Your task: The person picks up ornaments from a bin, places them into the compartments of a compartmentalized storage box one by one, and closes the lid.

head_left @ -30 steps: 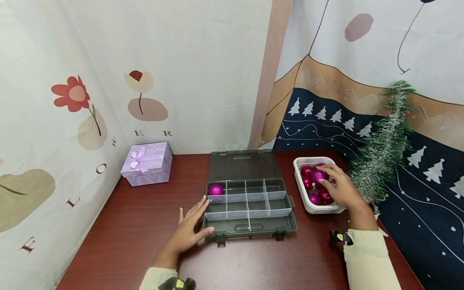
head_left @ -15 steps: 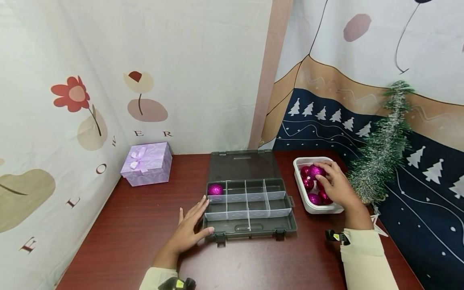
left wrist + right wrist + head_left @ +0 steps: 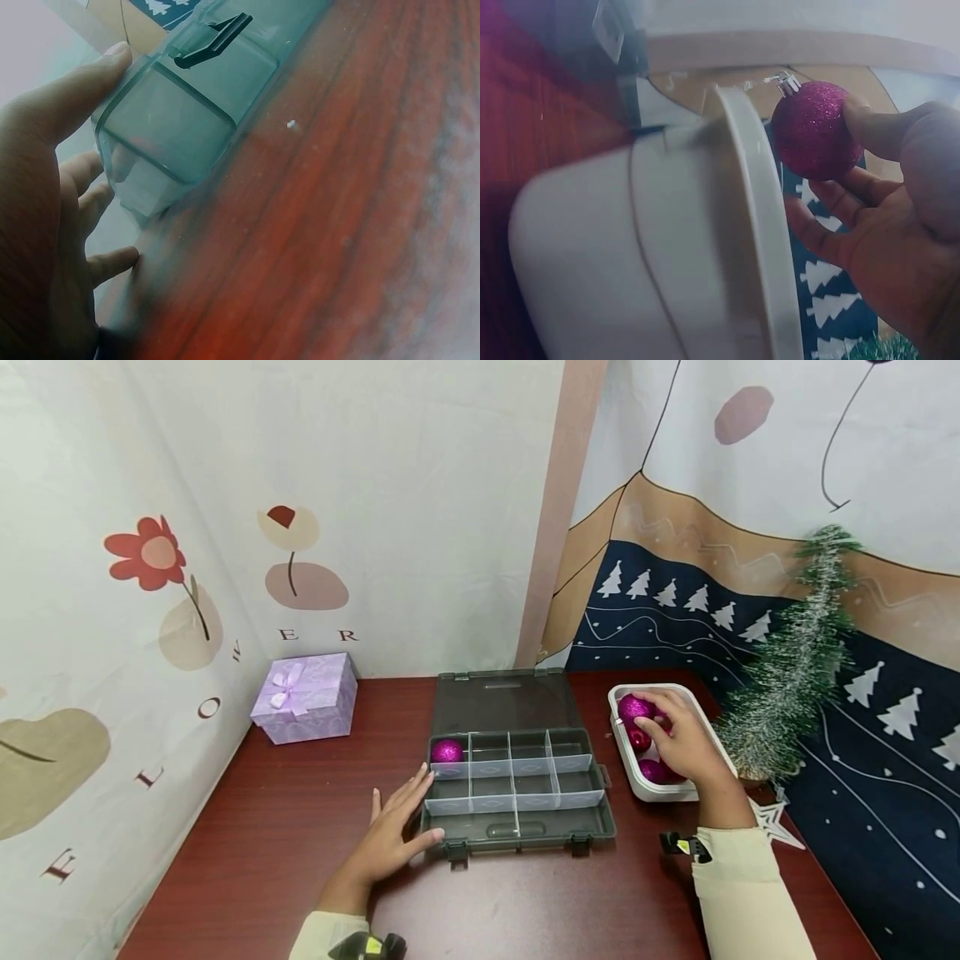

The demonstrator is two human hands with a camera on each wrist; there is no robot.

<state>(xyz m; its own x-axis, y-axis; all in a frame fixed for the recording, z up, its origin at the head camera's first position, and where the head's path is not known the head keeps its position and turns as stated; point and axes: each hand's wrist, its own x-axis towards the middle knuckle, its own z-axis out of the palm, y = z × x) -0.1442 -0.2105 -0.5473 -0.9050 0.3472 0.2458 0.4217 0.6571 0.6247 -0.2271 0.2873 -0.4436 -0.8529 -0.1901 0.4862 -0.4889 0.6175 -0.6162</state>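
Note:
My right hand pinches a glittery magenta Christmas bauble between thumb and fingers, with its silver cap showing in the right wrist view. The bauble is over the left rim of a white plastic tub. More shiny and glittery baubles lie in the tub, partly hidden by the hand. My left hand rests with spread fingers against the left side of a dark see-through compartment box, its thumb at the front corner. One glittery bauble sits in the box's back left compartment. The lid lies folded back.
A small tinsel tree stands right of the tub, with a white star beside its base. At the back left is a lilac gift box with a bow. Printed cloth walls border the reddish wooden table.
My right hand has shifted left with the bauble, from the middle of the tub to its left rim. More of the white star shows. The left hand stays in place.

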